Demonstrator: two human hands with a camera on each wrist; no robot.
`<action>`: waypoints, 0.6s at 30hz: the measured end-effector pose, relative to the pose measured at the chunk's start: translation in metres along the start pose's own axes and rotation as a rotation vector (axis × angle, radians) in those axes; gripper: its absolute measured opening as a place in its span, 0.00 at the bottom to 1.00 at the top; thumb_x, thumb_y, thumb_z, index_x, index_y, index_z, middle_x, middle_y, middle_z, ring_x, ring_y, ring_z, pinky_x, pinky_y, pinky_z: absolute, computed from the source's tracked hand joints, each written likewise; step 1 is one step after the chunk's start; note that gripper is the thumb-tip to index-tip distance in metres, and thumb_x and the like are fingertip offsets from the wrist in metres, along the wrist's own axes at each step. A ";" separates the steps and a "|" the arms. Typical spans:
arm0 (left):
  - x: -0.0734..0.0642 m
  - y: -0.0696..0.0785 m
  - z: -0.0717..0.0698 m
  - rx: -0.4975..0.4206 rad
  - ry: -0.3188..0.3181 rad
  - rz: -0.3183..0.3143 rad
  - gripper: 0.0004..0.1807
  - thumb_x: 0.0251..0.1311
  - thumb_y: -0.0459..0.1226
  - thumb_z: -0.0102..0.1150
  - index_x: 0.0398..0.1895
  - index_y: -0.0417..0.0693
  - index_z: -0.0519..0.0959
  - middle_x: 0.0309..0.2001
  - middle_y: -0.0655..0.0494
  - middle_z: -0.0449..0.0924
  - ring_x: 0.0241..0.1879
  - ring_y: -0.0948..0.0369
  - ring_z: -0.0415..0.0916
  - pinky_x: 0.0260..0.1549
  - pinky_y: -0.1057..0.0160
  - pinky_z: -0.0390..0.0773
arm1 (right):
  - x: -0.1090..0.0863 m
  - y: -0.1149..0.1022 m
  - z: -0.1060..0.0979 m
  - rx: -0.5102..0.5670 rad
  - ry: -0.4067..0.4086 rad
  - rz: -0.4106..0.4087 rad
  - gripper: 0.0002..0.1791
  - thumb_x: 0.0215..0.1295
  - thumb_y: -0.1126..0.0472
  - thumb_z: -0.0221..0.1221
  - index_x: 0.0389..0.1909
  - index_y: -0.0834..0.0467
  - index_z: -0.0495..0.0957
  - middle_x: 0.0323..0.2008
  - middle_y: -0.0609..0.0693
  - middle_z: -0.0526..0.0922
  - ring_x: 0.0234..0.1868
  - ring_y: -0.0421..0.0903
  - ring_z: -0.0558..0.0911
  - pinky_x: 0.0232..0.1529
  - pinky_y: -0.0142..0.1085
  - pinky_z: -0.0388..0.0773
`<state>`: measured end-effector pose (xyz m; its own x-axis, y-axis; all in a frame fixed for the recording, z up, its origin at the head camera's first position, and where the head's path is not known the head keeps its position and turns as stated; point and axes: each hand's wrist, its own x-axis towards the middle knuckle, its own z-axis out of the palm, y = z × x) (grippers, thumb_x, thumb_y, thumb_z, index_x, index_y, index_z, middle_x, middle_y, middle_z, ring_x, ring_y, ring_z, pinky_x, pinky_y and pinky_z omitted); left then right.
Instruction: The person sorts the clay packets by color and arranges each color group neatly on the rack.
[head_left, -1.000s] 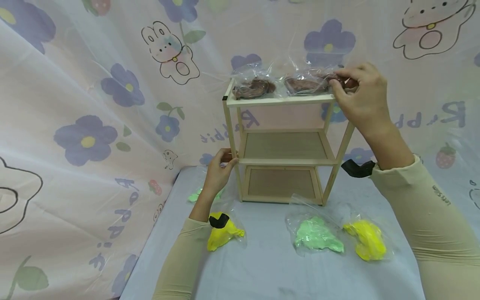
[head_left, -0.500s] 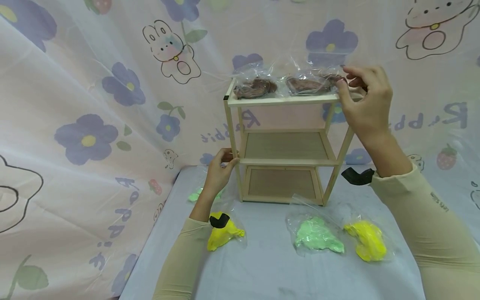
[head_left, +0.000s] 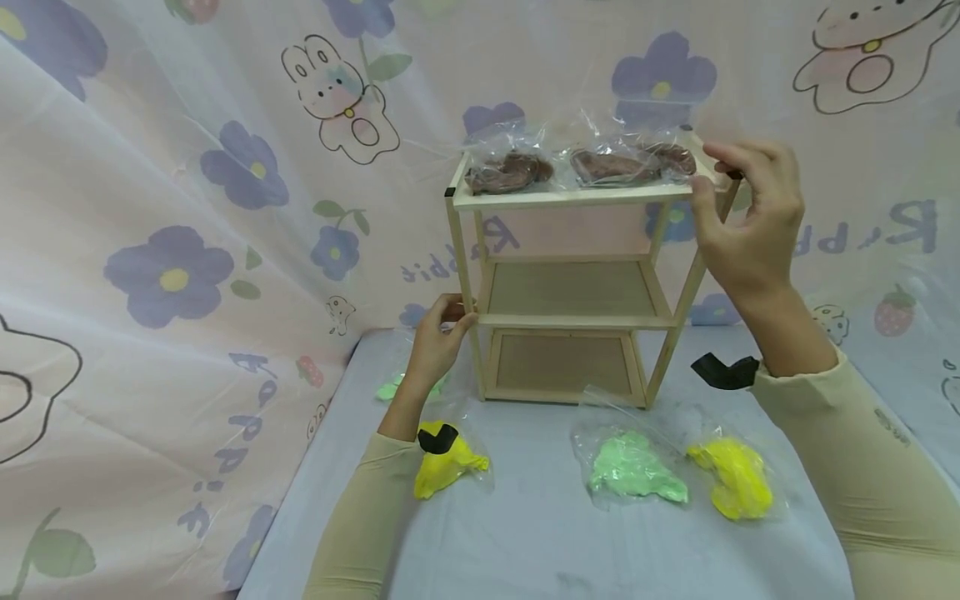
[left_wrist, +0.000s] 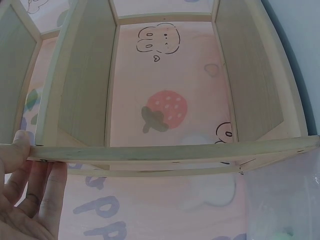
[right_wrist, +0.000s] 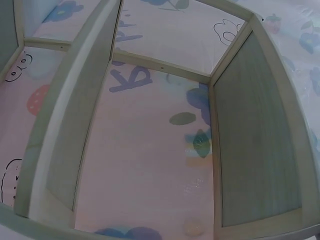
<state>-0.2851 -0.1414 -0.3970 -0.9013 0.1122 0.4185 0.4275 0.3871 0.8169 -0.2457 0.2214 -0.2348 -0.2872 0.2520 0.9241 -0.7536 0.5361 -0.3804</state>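
Through the head camera, my left hand (head_left: 437,346) grips the left front post (head_left: 459,250) of a wooden rack (head_left: 573,322). My right hand (head_left: 753,217) is at the rack's right end, thumb and fingers apart, beside the bagged brown pieces (head_left: 615,168) on top. Nearer on the tabletop (head_left: 532,525), a green bag (head_left: 633,468) and a yellow bag (head_left: 735,479) lie right; another yellow bag (head_left: 442,479) lies left, near my left sleeve (head_left: 356,517).
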 end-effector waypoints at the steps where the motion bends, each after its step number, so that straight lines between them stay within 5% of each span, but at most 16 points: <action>1: 0.000 0.000 0.000 0.004 0.000 -0.001 0.20 0.76 0.44 0.65 0.64 0.46 0.79 0.55 0.48 0.84 0.56 0.50 0.81 0.59 0.44 0.85 | -0.001 -0.001 -0.001 0.007 0.015 -0.002 0.18 0.63 0.64 0.64 0.50 0.70 0.88 0.44 0.28 0.77 0.51 0.30 0.74 0.57 0.30 0.70; 13: 0.001 -0.001 0.001 0.015 0.008 0.007 0.19 0.76 0.43 0.65 0.64 0.46 0.79 0.54 0.46 0.84 0.56 0.49 0.82 0.59 0.44 0.84 | -0.028 -0.007 -0.019 0.067 0.052 -0.015 0.16 0.63 0.65 0.63 0.48 0.71 0.88 0.45 0.32 0.81 0.54 0.36 0.76 0.58 0.32 0.72; 18: 0.001 -0.001 0.001 0.014 0.008 0.004 0.19 0.76 0.43 0.65 0.64 0.46 0.79 0.54 0.46 0.84 0.56 0.49 0.82 0.60 0.43 0.84 | -0.044 -0.009 -0.029 0.018 0.008 -0.037 0.17 0.64 0.63 0.63 0.48 0.71 0.87 0.44 0.51 0.87 0.54 0.35 0.78 0.59 0.31 0.72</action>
<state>-0.2865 -0.1406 -0.3980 -0.8989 0.1065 0.4249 0.4300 0.3996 0.8096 -0.2091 0.2294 -0.2734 -0.2543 0.2388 0.9372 -0.7738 0.5310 -0.3453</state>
